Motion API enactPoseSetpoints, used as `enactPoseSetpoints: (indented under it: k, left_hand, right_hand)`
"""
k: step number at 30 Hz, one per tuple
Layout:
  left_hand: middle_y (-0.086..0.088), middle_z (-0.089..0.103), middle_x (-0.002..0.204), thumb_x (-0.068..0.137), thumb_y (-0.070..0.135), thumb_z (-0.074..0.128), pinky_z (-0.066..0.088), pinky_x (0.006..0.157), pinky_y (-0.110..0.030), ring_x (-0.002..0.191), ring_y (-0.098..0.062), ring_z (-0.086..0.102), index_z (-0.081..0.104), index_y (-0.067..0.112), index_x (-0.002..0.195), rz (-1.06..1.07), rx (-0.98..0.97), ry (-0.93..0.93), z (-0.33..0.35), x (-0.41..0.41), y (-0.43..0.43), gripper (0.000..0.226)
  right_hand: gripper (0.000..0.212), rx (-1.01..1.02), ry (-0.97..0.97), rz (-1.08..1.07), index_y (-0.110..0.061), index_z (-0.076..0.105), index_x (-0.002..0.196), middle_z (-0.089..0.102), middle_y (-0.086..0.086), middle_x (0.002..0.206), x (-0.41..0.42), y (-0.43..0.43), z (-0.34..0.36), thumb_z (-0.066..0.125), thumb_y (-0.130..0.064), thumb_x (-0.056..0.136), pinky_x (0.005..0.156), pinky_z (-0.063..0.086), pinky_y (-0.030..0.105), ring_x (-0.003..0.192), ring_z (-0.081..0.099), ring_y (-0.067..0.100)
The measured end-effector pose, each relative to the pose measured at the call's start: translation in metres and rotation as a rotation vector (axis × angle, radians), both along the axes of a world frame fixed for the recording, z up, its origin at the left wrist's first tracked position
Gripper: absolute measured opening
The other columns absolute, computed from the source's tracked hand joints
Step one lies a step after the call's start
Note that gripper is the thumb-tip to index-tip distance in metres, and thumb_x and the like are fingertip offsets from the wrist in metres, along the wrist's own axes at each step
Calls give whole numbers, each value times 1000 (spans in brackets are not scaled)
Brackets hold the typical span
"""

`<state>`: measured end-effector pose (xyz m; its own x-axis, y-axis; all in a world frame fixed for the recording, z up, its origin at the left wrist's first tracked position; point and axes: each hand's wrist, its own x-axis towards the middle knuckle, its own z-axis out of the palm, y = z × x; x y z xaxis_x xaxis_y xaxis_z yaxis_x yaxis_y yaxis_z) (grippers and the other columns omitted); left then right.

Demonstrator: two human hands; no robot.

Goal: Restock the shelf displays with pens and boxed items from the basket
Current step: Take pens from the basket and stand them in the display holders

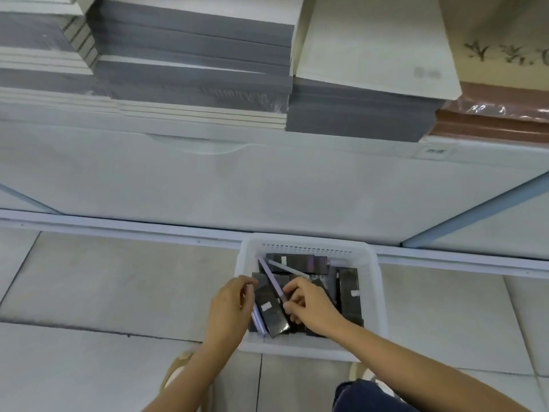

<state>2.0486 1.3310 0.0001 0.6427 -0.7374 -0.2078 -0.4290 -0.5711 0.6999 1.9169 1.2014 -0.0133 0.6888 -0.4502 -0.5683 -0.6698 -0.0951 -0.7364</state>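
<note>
Pinching a slim lilac plastic pen point(271, 278) by its near end, right hand point(310, 306) sits central in a white slotted plastic basket point(306, 240); pen axis points to the basket's far-left corner. Left hand point(230, 307) grips further lilac pens point(259, 321) at the left wall.

White basket point(375, 295); black boxes point(349, 278); lilac pens point(273, 279); white pen point(288, 269); grey paper stacks point(193, 37); reddish-brown stack point(490, 120)

Shelf label point(436, 151) print unreadable, left hand point(230, 307) palm hidden, paper stacks point(193, 55) cropped above
</note>
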Motion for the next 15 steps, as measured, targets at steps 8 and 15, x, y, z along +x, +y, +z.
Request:
enactPoseSetpoints:
  k: [8, 15]
  left_hand:
    - [-12, 69, 75, 103, 17, 41, 57, 66, -26, 73, -25, 68, 60, 7, 92, 408, -181, 678, 2, -12, -29, 24]
    - [-5, 46, 62, 104, 22, 38, 43, 53, -35, 53, -17, 42, 56, 10, 90, 410, -38, 526, -14, 4, -1, 25]
  right_hand:
    - [14, 41, -162, 82, -18, 62, 107, 69, -2, 93, -6, -9, 6, 61, -23, 93, 72, 53, 18, 80, 68, 6]
    - [19, -511, 76, 61, -18, 55, 110, 52, -4, 108, 0, -45, -50, 61, -23, 93, 86, 50, 26, 91, 55, 9]
